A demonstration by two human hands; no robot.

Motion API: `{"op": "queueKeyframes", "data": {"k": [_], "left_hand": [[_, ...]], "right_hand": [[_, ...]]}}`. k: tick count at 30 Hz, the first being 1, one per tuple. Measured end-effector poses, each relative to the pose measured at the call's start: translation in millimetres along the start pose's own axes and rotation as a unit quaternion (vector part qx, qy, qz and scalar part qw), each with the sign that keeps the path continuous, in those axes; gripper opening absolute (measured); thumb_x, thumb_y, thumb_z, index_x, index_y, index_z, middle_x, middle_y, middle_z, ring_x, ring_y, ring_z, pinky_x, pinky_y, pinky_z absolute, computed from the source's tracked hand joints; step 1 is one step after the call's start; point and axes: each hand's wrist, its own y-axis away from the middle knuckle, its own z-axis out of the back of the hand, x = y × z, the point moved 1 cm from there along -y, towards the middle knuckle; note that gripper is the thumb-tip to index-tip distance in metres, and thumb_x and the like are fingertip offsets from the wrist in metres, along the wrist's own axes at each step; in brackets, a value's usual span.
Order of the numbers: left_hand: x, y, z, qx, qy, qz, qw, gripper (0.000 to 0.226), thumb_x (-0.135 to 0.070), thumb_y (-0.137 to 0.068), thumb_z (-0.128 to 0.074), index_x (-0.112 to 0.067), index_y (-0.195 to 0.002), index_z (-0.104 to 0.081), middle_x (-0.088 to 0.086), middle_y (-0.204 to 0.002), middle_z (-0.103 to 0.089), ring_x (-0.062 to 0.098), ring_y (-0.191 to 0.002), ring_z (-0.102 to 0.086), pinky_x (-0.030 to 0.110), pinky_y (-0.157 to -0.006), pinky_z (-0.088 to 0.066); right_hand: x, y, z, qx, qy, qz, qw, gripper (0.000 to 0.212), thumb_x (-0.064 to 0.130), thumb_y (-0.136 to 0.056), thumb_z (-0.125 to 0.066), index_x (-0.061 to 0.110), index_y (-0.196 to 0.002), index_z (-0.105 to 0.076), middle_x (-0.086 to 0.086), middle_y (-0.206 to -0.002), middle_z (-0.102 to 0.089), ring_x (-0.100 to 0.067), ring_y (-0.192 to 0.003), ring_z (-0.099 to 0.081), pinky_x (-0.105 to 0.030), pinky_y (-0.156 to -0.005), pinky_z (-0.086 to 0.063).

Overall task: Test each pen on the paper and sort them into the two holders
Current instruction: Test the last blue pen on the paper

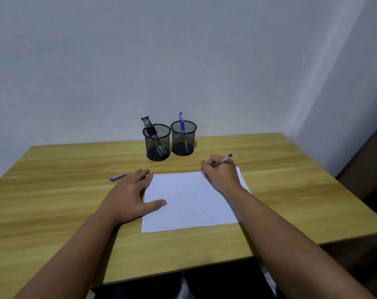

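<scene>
Paper sheet (192, 201): at table (53, 201) centre, left hand (129, 195) flat on its left edge, fingers straight. Mesh holders (157, 143), (183, 139): at back edge, holding black and blue pens. Blue pen (223, 160): right hand (221, 173) fingers pinching it, testing at top edge; sorting likely follows. Blue cap (117, 177): beside left fingertips.

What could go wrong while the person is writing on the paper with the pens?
The blue cap lies loose on the table beside the left hand; a nudge might roll it away. The paper is held only at its left edge, so it could slide under the right hand as the pen writes near the top. Reaching later for the holders, a sleeveless arm might tip one, since they stand close together.
</scene>
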Motion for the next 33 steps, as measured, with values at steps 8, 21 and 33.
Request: {"op": "queueKeyframes", "data": {"k": [8, 21, 33], "left_hand": [[-0.2, 0.0, -1.0, -0.004, -0.003, -0.003, 1.0, 0.103, -0.086, -0.074, -0.056, -0.024, -0.155, -0.039, -0.007, -0.165, -0.029, 0.01, -0.155, -0.016, 0.035, -0.124, -0.022], [1.4, -0.1, -2.3, -0.001, 0.0, 0.0, 1.0, 0.105, -0.086, -0.073, -0.057, -0.025, -0.156, -0.039, -0.008, -0.166, -0.028, 0.009, -0.155, -0.016, 0.034, -0.124, -0.021], [0.8, 0.2, -2.0, 0.004, -0.004, 0.002, 1.0, 0.106, -0.088, -0.073, -0.053, -0.025, -0.157, -0.036, -0.009, -0.167, -0.024, 0.007, -0.155, -0.012, 0.033, -0.125, -0.018]], "right_hand": [[-0.7, -1.8, 1.8, -0.03, 0.033, 0.008, 0.999, 0.036, 0.009, -0.095, -0.068, -0.005, -0.066, -0.054, -0.031, -0.063, -0.063, -0.026, -0.051, -0.06, -0.03, -0.05, -0.046], [0.0, -1.2, 2.7, -0.05, 0.076, 0.02, 0.996, 0.038, 0.02, -0.091, -0.064, -0.002, -0.067, -0.044, -0.033, -0.062, -0.05, -0.027, -0.051, -0.052, -0.035, -0.054, -0.042], [1.5, -0.8, 4.3, -0.073, 0.126, 0.015, 0.989, 0.039, 0.042, -0.08, -0.06, 0.008, -0.063, -0.05, -0.025, -0.062, -0.056, -0.05, -0.065, -0.063, -0.054, -0.051, -0.056]]}}
